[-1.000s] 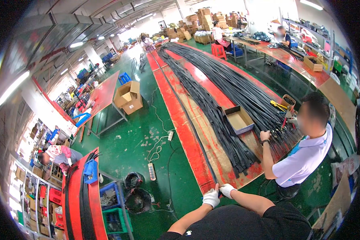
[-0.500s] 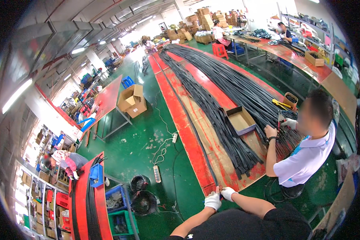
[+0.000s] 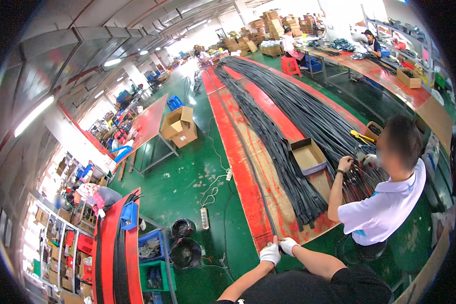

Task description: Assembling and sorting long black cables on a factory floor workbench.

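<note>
A long, thin black cable (image 3: 252,169) runs down the left side of the red-topped table (image 3: 225,134) to its near edge. There my left hand (image 3: 270,253), in a white glove with fingertips showing bare, is closed on the cable's near end. Close on its right is my gloved right hand (image 3: 289,245), fingers bent together beside the same end; what they pinch is too small to make out. To the right of the cable lies a thick bundle of black cables (image 3: 268,147), and a second bundle (image 3: 299,101) stretches beyond it.
An open shallow carton (image 3: 309,156) sits across the bundles. At the table's right side a co-worker (image 3: 385,187) handles cable ends near a yellow-handled tool (image 3: 362,137). Black buckets (image 3: 184,252), a power strip (image 3: 204,219) and its cord lie on the green floor to the left.
The whole view has shifted slightly, with the far scene sitting further right. My hands stay at the table's near edge by the cable end. The co-worker's head and arms have moved a little.
</note>
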Demonstrator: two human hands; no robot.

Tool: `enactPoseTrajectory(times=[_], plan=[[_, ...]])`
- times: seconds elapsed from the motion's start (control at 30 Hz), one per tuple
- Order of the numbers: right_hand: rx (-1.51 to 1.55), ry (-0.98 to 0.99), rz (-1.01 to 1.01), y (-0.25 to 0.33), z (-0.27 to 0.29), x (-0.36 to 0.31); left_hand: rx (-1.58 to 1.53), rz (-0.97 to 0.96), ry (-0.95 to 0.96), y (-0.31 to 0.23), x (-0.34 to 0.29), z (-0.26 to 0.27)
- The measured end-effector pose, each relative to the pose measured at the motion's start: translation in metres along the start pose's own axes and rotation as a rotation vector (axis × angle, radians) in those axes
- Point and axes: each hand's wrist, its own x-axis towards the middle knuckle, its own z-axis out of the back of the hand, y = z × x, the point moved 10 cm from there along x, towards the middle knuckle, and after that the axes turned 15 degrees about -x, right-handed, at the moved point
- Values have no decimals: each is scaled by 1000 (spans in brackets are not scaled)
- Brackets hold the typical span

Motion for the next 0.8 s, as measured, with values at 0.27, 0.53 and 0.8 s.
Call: enactPoseTrajectory(times=[0.27,0.53,0.8], plan=[[43,98,20,-1,-13,4,-1,102,2,12,-3,-10],[-14,96,55,-16,11,23,-32,64,4,-15,4,-6],[20,123,9,-6,9,7,-66,72,-21,0,7,-18]])
